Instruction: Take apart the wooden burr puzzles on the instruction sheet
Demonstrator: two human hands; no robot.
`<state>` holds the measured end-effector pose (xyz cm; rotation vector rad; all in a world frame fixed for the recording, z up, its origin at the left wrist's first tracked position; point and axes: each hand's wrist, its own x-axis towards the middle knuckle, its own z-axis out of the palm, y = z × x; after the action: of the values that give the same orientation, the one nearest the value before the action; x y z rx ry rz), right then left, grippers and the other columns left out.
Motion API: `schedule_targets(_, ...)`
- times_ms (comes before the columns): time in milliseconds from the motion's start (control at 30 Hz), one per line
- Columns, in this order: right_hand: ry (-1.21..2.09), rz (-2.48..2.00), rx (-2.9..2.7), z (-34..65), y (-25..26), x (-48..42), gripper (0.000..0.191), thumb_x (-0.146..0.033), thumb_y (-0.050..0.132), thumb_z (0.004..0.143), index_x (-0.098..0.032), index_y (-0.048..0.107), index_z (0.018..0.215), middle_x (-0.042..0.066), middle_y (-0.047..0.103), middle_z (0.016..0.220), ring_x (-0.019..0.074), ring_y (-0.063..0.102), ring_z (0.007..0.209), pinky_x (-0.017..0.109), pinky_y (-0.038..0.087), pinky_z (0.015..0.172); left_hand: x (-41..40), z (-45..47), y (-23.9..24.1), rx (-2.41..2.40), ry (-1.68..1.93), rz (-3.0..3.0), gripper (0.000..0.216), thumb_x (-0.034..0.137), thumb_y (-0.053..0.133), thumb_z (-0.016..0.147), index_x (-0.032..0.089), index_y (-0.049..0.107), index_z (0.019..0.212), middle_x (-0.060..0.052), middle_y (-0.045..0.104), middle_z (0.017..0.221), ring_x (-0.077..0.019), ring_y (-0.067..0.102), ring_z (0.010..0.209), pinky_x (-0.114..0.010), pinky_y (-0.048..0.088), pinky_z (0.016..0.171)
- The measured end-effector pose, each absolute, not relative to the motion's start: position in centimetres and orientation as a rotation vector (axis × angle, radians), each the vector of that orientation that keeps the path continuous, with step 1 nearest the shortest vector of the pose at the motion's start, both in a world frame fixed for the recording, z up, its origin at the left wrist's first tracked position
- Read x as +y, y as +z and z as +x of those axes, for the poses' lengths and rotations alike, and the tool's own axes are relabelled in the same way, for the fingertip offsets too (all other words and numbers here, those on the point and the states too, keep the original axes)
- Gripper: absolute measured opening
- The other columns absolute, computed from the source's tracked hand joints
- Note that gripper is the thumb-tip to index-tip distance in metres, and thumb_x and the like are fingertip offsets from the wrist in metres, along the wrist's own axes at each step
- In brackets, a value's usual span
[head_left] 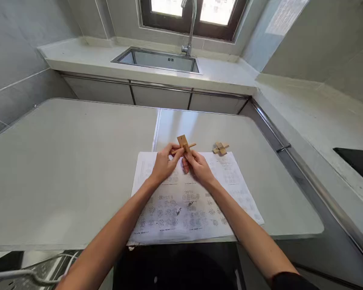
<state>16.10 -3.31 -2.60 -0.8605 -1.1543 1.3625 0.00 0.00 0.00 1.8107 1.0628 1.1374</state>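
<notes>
Just beyond the far edge of a large printed paper sheet, both my hands meet around some small wooden pieces. My left hand pinches a thin wooden stick that lies crosswise. In my right hand is a flat wooden block, tilted upward, crossing the stick. Fingers cover where the pieces touch, so I cannot tell how they fit. To the right, a cross-shaped cluster of wooden pieces rests at the sheet's upper right edge.
The pale table has a seam up its middle. Behind it runs a counter with a sink and a tap below a window. Another counter with a metal rail flanks the right side. A metal frame shows at lower left.
</notes>
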Motion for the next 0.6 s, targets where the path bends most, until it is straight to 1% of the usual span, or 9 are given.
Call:
schedule_targets(100,1.371,-0.863,-1.133,16.1,-2.1,-3.3,0.034,-0.055,0.068,0.098,-0.022,0.063,0.091,-0.005,0.056,0.067,0.0112,0.051,0.051,0.028,0.041,0.054,0.2,0.0,-0.1,1.02,1.136,1.754,0.026,0.047,0.063,0.099,0.022,0.067,0.106,-0.004,0.078,0.104,-0.0202,0.075,0.095,-0.032,0.054,0.09)
schedule_targets(233,1.394,-0.896,-1.127,16.0,-1.5,-3.5,0.038,-0.058,0.07,0.095,-0.022,0.062,0.087,-0.004,0.059,0.067,0.0116,0.052,0.052,0.028,0.043,0.055,0.2,-0.1,-0.2,0.985,1.121,1.703,0.028,0.049,0.062,0.1,0.022,0.064,0.107,-0.004,0.076,0.102,-0.0194,0.073,0.092,-0.032,0.054,0.089)
schedule_targets(333,1.401,-0.923,-1.149,15.9,-1.1,-3.7,0.039,-0.059,0.069,0.094,-0.022,0.062,0.084,-0.003,0.06,0.067,0.012,0.054,0.054,0.028,0.045,0.055,0.2,-0.1,-0.3,0.971,1.113,1.662,0.029,0.05,0.061,0.1,0.021,0.062,0.104,-0.003,0.073,0.092,-0.0185,0.07,0.087,-0.031,0.053,0.085)
schedule_targets(433,1.417,-0.928,-1.14,15.9,-1.0,-3.7,0.039,-0.058,0.069,0.094,-0.021,0.063,0.085,0.0,0.063,0.075,0.0127,0.057,0.059,0.027,0.049,0.055,0.2,-0.1,-0.3,0.916,1.099,1.601,0.028,0.049,0.061,0.101,0.021,0.059,0.103,0.0,0.068,0.077,-0.0172,0.067,0.078,-0.031,0.052,0.081)
schedule_targets(500,1.432,-0.925,-1.104,15.9,-1.1,-3.6,0.037,-0.057,0.07,0.093,-0.02,0.065,0.092,0.002,0.066,0.087,0.0142,0.061,0.067,0.028,0.052,0.055,0.3,-0.1,-0.2,0.883,1.116,1.557,0.027,0.048,0.062,0.1,0.021,0.058,0.102,0.001,0.066,0.077,-0.0159,0.065,0.076,-0.029,0.052,0.08)
schedule_targets(600,1.417,-0.908,-1.032,16.1,-1.0,-3.4,0.042,-0.056,0.073,0.091,-0.023,0.064,0.114,0.004,0.068,0.101,0.0168,0.066,0.078,0.029,0.056,0.058,0.3,-0.1,-0.1,0.875,1.161,1.525,0.027,0.047,0.064,0.099,0.021,0.059,0.101,-0.002,0.068,0.09,-0.015,0.065,0.08,-0.027,0.05,0.078)
